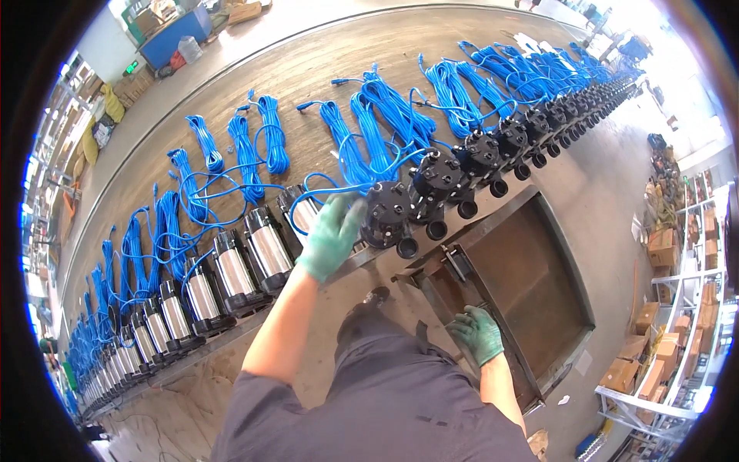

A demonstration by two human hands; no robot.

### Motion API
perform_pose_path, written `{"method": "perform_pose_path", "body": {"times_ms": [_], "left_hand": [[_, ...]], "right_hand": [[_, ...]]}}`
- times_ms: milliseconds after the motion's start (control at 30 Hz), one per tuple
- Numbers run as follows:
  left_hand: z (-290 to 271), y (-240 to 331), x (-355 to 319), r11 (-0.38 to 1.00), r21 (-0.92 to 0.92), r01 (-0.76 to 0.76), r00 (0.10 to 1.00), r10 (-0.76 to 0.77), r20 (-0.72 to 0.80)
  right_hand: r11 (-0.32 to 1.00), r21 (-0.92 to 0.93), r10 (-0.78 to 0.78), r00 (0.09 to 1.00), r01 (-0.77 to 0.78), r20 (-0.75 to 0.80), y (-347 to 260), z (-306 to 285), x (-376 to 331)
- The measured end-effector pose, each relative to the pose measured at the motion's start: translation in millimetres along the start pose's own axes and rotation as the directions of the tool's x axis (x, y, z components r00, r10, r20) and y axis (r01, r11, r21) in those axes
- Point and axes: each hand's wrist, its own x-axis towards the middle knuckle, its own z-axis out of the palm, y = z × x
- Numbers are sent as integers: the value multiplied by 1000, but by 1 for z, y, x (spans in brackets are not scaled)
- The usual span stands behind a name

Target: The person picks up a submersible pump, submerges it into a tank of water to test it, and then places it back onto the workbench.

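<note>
We grip a steel-bodied pump (308, 212) at the bench's (323, 138) near edge with our closed left hand (331, 235), seemingly turning it upright, while our right hand (477, 333) rests half-curled, holding nothing, on the metal bin's (570, 308) rim.

A long wooden workbench (323, 54) sweeps from near left to far right, carrying a single row of submersible pumps along its near edge — steel-bodied pumps (231, 273) lying on their sides at left, pumps with black caps (437, 181) facing outward toward the right. Behind each, farther in on the bench, rests a coil of blue cable (271, 135) — bundle after bundle along its length.
</note>
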Motion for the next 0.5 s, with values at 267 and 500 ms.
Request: {"method": "perform_pose_path", "body": {"times_ms": [267,500], "left_hand": [[69,12,30,894,-439,88,996,-68,62],[103,132,-53,860,-496,-116,958,228,172]], "right_hand": [[1000,-28,-5,998,7,56,1,12,-21],[959,-230,-172,985,164,-15,14,18,-28]]}}
